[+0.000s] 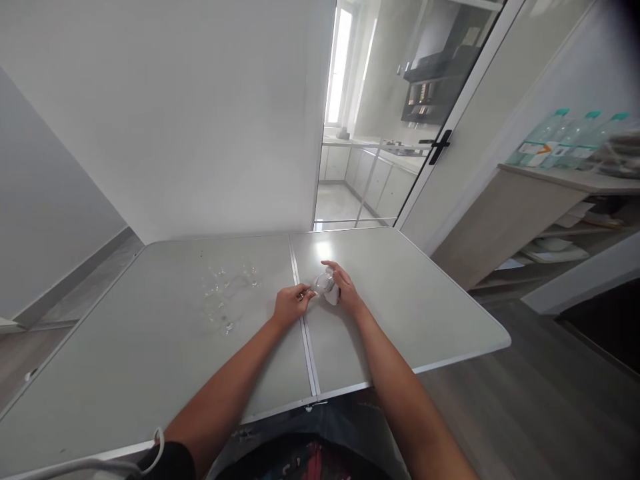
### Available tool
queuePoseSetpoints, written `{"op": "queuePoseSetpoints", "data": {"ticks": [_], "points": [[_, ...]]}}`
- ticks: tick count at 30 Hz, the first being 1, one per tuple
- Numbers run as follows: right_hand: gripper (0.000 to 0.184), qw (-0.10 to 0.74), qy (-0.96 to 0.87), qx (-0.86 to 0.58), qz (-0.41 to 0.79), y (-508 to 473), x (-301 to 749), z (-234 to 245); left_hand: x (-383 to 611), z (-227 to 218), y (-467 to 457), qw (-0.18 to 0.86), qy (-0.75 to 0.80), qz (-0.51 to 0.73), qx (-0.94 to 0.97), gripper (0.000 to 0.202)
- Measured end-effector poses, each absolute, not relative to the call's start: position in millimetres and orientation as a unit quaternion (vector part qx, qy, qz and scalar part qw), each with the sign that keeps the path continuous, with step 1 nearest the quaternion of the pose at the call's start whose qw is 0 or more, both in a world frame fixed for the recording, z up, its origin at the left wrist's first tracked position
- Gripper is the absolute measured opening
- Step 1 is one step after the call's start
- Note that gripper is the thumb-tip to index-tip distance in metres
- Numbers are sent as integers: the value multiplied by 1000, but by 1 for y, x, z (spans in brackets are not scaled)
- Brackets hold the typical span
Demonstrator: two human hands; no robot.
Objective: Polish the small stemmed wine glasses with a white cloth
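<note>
A clear stemmed glass (321, 284) is held sideways a little above the table, near its middle seam. My left hand (290, 305) pinches the slim stem end of the glass. At the bowl end, my right hand (346, 291) presses a white cloth or tissue (333, 296) against the glass, fingers partly wrapped round it. How far the cloth reaches into the bowl cannot be made out. To the left of my hands stand several clear glasses (228, 327), hard to see against the pale tabletop.
The pale table (150, 347) has a metal seam and metal edging. Behind it are a white wall (225, 120) and a glass door with a black handle (440, 147). Plastic bottles (545, 140) stand on a wooden shelf unit (480, 227) at right. A white cable (159, 440) lies at lower left.
</note>
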State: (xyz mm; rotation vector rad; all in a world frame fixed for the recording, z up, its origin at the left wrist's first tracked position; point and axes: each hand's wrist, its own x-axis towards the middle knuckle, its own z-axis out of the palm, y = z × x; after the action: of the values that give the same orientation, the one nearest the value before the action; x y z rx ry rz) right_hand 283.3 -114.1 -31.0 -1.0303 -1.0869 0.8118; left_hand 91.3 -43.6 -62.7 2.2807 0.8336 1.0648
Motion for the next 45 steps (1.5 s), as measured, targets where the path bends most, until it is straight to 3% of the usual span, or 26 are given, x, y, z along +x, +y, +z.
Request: {"op": "queuePoseSetpoints", "data": {"ticks": [6, 12, 17, 20, 23, 27, 29, 37, 42, 45], "points": [[44, 733, -400, -428, 345, -114, 287, -31, 92, -62, -44, 263, 284, 402, 830, 17], [45, 716, -425, -420, 362, -115, 281, -29, 92, -60, -43, 281, 292, 417, 813, 17], [62, 822, -260, -362, 353, -107, 297, -41, 93, -56, -43, 339, 270, 452, 780, 21], [47, 856, -173, -349, 339, -101, 304, -47, 95, -54, -43, 385, 270, 475, 744, 23], [27, 832, -191, -342, 394, -98, 298, -46, 97, -55, -43, 402, 269, 477, 734, 24], [44, 772, -260, -310, 490, -102, 284, -39, 99, -56, -41, 402, 272, 476, 733, 24], [46, 770, -283, -306, 482, -104, 282, -36, 99, -56, -40, 405, 282, 481, 725, 24], [14, 810, -226, -356, 409, -102, 286, -42, 95, -50, -48, 428, 239, 478, 729, 30], [25, 721, -250, -342, 548, -105, 273, -41, 97, -53, -49, 464, 203, 402, 763, 28], [26, 721, -243, -322, 563, -108, 275, -39, 97, -54, -48, 463, 204, 395, 767, 25]]}}
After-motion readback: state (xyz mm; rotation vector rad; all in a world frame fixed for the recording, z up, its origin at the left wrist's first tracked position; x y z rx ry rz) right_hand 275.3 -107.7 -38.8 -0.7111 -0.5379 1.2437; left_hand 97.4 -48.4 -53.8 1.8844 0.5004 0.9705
